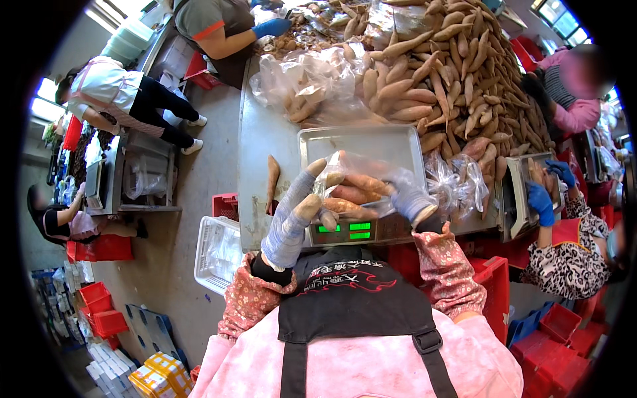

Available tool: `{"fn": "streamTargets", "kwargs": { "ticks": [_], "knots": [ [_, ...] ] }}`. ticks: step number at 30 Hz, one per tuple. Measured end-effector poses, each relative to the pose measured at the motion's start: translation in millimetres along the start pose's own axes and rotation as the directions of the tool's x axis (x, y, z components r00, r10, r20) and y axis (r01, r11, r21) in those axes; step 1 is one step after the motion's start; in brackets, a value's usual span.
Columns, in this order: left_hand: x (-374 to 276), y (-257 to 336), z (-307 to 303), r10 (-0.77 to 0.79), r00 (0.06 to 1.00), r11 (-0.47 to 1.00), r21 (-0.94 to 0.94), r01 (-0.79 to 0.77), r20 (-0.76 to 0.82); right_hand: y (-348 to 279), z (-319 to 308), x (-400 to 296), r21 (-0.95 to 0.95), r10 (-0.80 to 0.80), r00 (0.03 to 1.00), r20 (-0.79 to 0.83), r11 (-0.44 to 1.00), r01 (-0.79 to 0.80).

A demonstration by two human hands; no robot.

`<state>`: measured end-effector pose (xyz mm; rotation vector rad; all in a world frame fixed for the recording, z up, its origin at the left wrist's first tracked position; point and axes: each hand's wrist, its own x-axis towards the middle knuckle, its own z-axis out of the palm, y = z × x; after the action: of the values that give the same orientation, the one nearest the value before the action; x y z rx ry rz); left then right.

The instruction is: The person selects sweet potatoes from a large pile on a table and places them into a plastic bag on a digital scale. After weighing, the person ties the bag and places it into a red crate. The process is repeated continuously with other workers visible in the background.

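A clear plastic bag of sweet potatoes is between my hands, over the weighing scale's steel tray. My left hand, in a grey-blue knit glove with tan fingertips, is at the bag's left end with its fingers apart. Film lies against those fingertips; whether they pinch it is unclear. My right hand, in a like glove, grips the bag's right side, its fingers blurred and partly behind film. Just below the bag, green digits glow on the scale's display.
Sweet potatoes are heaped across the table. Filled bags lie behind the scale and to its right. One loose sweet potato is at left, near a white basket. Co-workers stand around; one's blue gloves are at right.
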<state>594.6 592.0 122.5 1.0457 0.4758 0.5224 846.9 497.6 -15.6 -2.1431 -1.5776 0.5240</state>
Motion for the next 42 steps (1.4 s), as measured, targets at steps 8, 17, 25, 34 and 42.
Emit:
{"fn": "streamTargets", "kwargs": {
  "ticks": [8, 17, 25, 34, 42],
  "knots": [
    [1.5, -10.8, -5.3, 0.011, 0.999, 0.999, 0.037, -0.010, -0.044, -36.5, 31.5, -5.0, 0.107, -0.208, 0.977, -0.038, 0.972, 0.211],
    [12.4, -17.0, -0.2, 0.116, 0.985, 0.989, 0.111, -0.102, -0.129, -111.8, 26.3, 63.2, -0.067, -0.099, 0.973, 0.209, 0.991, 0.115],
    [23.0, -13.3, -10.5, 0.163, 0.970, 0.987, 0.037, -0.159, -0.180, -116.3, 72.9, 116.1, -0.194, -0.090, 0.960, 0.266, 0.970, 0.145],
    [24.6, -7.8, -15.7, 0.233, 0.964, 0.971, 0.075, -0.225, -0.131, -89.7, -34.0, 53.6, 0.064, -0.472, 0.866, -0.166, 0.871, 0.487],
    [31.8, -6.7, -4.4, 0.167, 0.983, 0.985, 0.049, -0.164, -0.071, -89.8, 21.7, 67.9, -0.085, -0.173, 0.971, 0.167, 0.978, 0.189]
  ]
}}
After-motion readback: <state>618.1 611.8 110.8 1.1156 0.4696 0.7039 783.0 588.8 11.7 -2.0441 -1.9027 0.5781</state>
